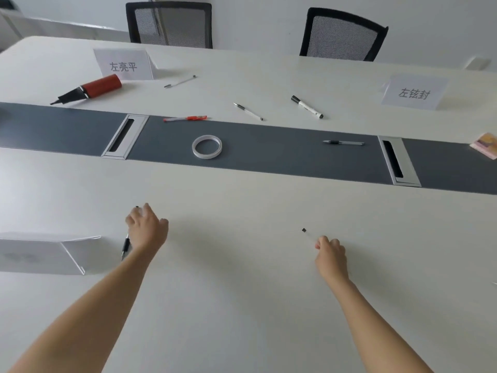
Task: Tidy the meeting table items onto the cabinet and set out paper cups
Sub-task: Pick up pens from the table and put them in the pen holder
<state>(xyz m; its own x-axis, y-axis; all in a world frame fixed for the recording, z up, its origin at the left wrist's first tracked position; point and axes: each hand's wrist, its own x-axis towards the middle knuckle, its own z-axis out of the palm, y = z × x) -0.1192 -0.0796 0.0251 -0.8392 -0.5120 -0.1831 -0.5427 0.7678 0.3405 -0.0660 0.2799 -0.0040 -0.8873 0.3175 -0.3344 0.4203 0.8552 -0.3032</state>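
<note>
Two pens were gripped at the table (242, 305).
Left hand (146, 228) curled round a black pen (125, 246) at 8 o'clock; right hand (331, 253) pinched a clear pen (304, 230) at 4 o'clock; tape ring (207, 146) lay at 12.

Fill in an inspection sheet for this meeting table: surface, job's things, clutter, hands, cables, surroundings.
Surface: white table with a grey strip across it.
Job's things: pump, tape, marker, red pen, far pen, middle pen, strip pen, notes, far-left card, far-right card and near card all lie on the table. Cups: nothing seen.
Clutter: nothing seen.
Hands: left hand grips a black pen; right hand pinches a clear pen.
Cables: nothing seen; left slot and right slot sit in the strip.
Surroundings: left chair, right chair, wall.
</note>
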